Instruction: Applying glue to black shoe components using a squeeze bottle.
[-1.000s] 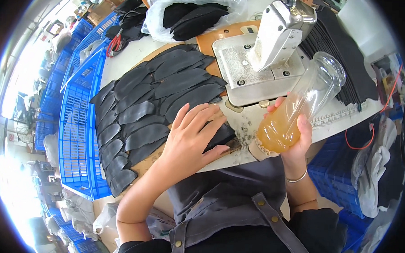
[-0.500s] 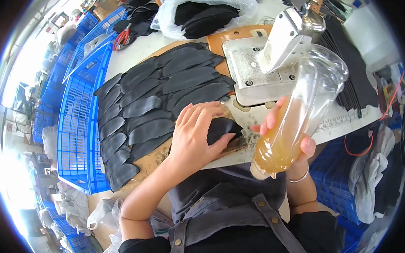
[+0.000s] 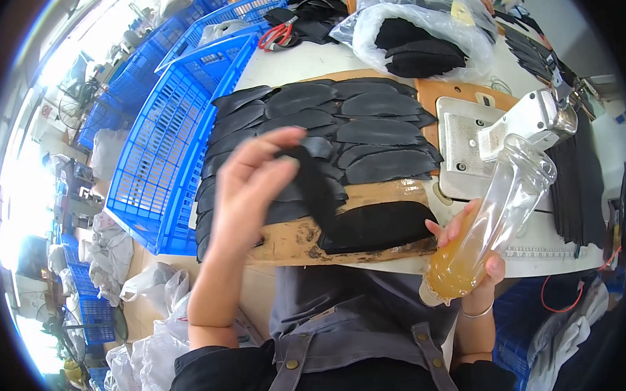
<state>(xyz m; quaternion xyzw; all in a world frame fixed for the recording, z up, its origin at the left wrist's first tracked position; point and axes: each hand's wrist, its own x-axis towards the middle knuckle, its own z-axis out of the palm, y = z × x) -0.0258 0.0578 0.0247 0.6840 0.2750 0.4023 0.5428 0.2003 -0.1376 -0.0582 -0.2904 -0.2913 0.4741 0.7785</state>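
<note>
The left hand [image 3: 247, 186] has been moved leftward, a black piece [image 3: 313, 197] pinched at its right; a bottle [image 3: 495, 222] is clasped by the right hand [image 3: 494, 269].

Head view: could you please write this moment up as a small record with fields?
Left hand: raised, motion-blurred, pinching a dark strip-like piece
Right hand: holding a clear plastic bottle, tilted neck-down, amber liquid toward the neck
Cardboard: carries a wide black piece or stack near its front edge
Beyond that: overlapping rows of dark leaf-shaped pieces
Right of rows: white bench machine
Left of rows: blue plastic crate
Far side: red-handled scissors
</note>
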